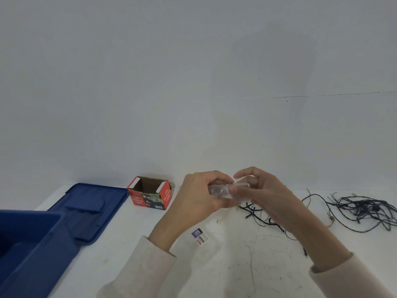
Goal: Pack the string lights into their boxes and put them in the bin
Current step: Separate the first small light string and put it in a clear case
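Both hands are raised over the white table, holding a small clear plastic packet [221, 191] between them. My left hand [199, 194] grips its left end with curled fingers. My right hand [255, 190] pinches its right end, thumb below and fingers arched above. A red cardboard light box [150, 195] stands open at the back of the table, left of my hands. Dark string lights [363, 208] lie tangled at the right, with strands [255, 210] trailing under my right wrist. The blue bin [28, 246] sits at the lower left.
The bin's blue lid [90, 209] lies flat between the bin and the red box. A small printed label [200, 236] lies on the table below my hands. A plain pale wall rises behind the table.
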Available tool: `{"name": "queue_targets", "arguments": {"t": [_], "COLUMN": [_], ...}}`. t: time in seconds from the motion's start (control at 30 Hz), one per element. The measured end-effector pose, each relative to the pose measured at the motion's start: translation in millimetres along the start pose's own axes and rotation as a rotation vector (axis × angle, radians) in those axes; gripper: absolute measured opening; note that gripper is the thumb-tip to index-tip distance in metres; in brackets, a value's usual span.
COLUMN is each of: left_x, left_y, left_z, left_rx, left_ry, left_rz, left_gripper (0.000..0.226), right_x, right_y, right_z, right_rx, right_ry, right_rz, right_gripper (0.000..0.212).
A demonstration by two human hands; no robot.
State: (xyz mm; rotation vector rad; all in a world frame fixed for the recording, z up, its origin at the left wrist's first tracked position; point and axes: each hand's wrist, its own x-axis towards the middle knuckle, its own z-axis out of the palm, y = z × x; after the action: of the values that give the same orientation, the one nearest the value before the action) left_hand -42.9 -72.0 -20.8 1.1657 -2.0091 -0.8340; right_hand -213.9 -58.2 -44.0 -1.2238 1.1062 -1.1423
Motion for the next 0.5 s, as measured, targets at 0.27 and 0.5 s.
{"name": "queue_targets", "arguments": {"t": [0.27, 0.5], "left_x": [-4.3, -1.5], "left_y": [-15.6, -36.1], "left_z": [-8.1, -21.2], "left_rx": [0.12, 0.073], "left_ry": [-0.005, -0.003], "left_rz": [0.034, -0.022], "left_gripper": [0.034, 0.035], "right_x": [6.0, 22.9], "right_y": [11.3, 26.2], "right_z": [3.9, 27.7], "right_rx": [-0.113, 0.125], "right_ry": [-0.12, -0.173], "right_rz": [-0.01, 0.002], "right_gripper": [0.036, 0.033]}}
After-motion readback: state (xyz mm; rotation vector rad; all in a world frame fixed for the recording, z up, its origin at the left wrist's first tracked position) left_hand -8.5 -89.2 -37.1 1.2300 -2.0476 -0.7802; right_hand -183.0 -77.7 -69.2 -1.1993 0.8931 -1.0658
